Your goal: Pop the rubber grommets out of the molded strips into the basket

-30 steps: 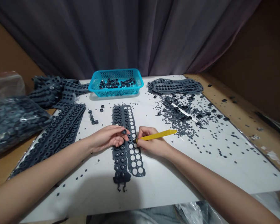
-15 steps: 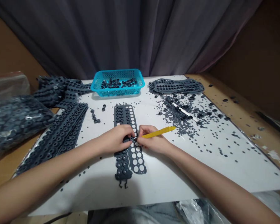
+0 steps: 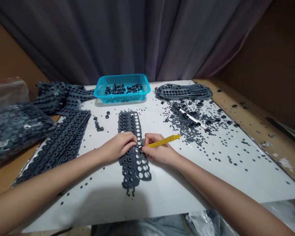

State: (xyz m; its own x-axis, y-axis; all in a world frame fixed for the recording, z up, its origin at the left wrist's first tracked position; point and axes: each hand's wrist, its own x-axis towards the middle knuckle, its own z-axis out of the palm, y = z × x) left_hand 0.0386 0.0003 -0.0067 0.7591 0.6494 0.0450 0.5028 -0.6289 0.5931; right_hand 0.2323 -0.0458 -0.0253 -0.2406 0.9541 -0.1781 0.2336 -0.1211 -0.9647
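Note:
A dark grey rubber sheet of moulded rings lies lengthwise before me, with rows of empty round holes along its right side. My left hand rests on its middle, thumb and fingers pinched at the border between the rings and the holes. What exactly lies between those fingertips is partly hidden. In my right hand is a slim yellow-handled tool, held like a pen. Its thin dark tip points left, at the sheet beside my left fingertips; whether it touches is unclear.
A blue basket with small black pieces stands at the back. Ring sheets and a clear bag of grey parts lie left. Punched sheets, a white stick and scattered dark discs are on the right.
My left hand has shifted slightly left, its fingers drawn closer together. The right hand and yellow tool have moved a little left, and the holed strip's lower part looks slightly lifted.

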